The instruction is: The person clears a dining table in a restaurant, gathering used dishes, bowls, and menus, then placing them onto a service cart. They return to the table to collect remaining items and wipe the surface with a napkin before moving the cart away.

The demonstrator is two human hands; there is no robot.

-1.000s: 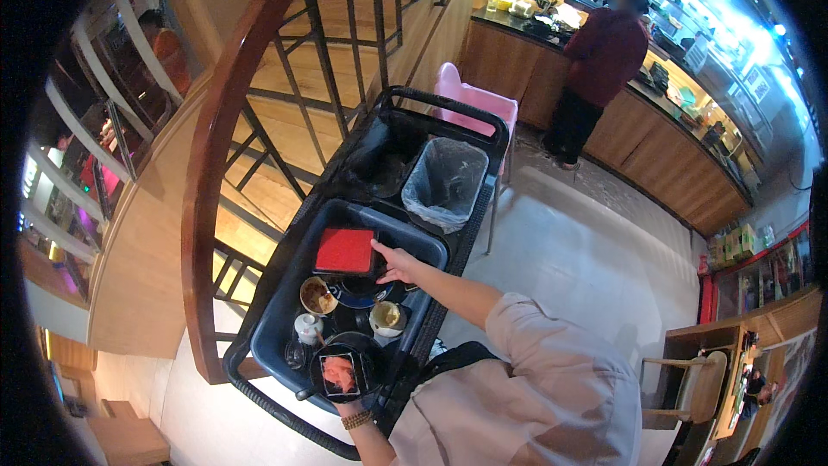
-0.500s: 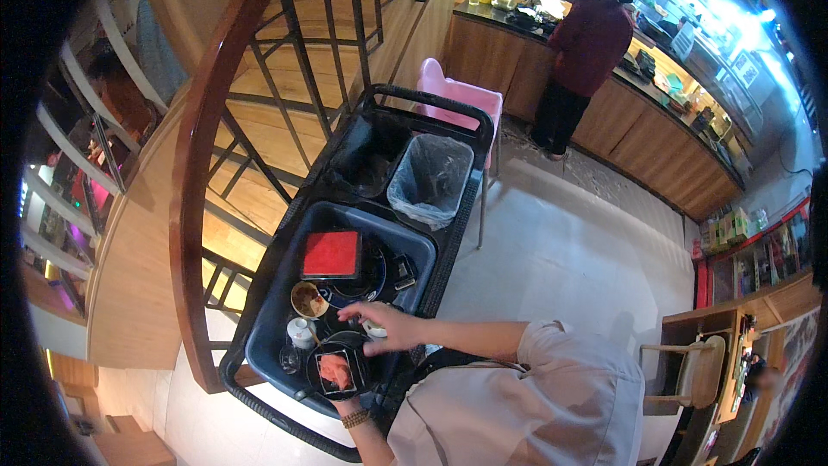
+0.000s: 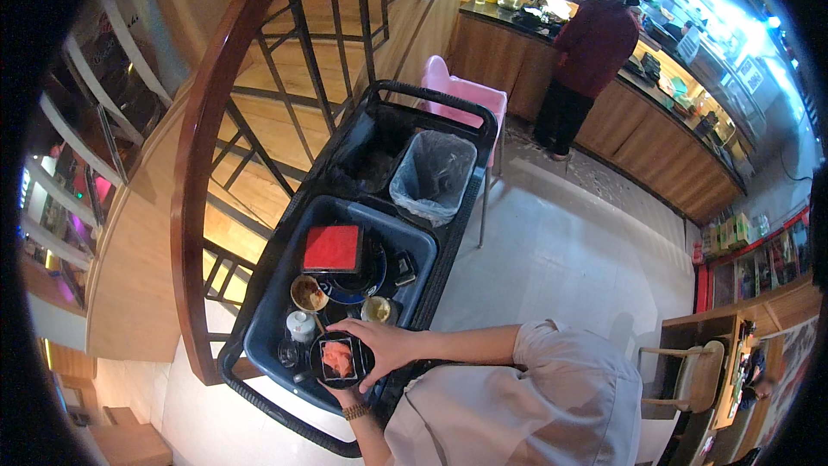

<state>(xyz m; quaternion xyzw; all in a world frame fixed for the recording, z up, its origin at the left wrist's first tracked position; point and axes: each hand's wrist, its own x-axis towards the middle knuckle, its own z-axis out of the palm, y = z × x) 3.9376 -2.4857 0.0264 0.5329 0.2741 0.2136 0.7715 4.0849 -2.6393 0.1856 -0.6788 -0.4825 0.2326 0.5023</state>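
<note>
My left hand (image 3: 350, 395), with a beaded bracelet at its wrist, grips the near edge of a round dark bowl (image 3: 317, 364). A small square dish (image 3: 326, 341) sits in this bowl, with a crumpled pinkish-orange piece (image 3: 337, 359) inside; I cannot tell what it is. Coming from the right, my right hand (image 3: 388, 349) curves around the bowl's far side, fingers and thumb spread along the rim. The bowl is over the near end of a blue-grey tub (image 3: 429, 250). Beside it are a white lidded pot (image 3: 300, 324), a brown-stained cup (image 3: 307, 295) and a pale cup (image 3: 377, 309).
A red-topped box (image 3: 333, 248) lies on dark plates in the tub. The tub rides on a black cart (image 3: 470, 229) with a bag-lined bin (image 3: 435, 168). A wooden railing (image 3: 191, 207) flanks it; a pink high chair (image 3: 466, 97) and a person (image 3: 595, 47) are beyond.
My right hand has moved down and left from above the tub onto the bowl's rim. The pale cup it partly covered now shows. My left hand keeps hold of the bowl.
</note>
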